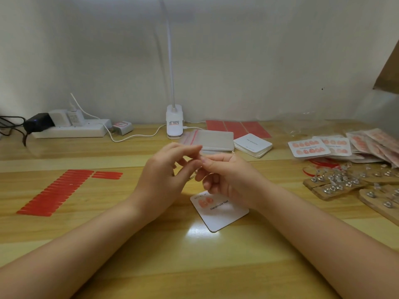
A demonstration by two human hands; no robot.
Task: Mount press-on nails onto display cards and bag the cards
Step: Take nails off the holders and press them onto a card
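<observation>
Display card (224, 214), white, marked "Handmade Nail", is laid flat near the middle of the worktop (151, 255), two pink nails (205, 201) mounted at its far left corner. Left hand (166, 173) and right hand (224, 175) are held together above it, fingertips pinched on something too small to be made out. Red adhesive strips (54, 193) are ranged toward the left edge; blank cards (253, 145) and zip bags (212, 139) are stacked toward the back edge; bagged finished cards (371, 143) are piled at the right edge

Power strip (71, 130) with chargers, clip lamp (174, 121), back of table (64, 152).
</observation>
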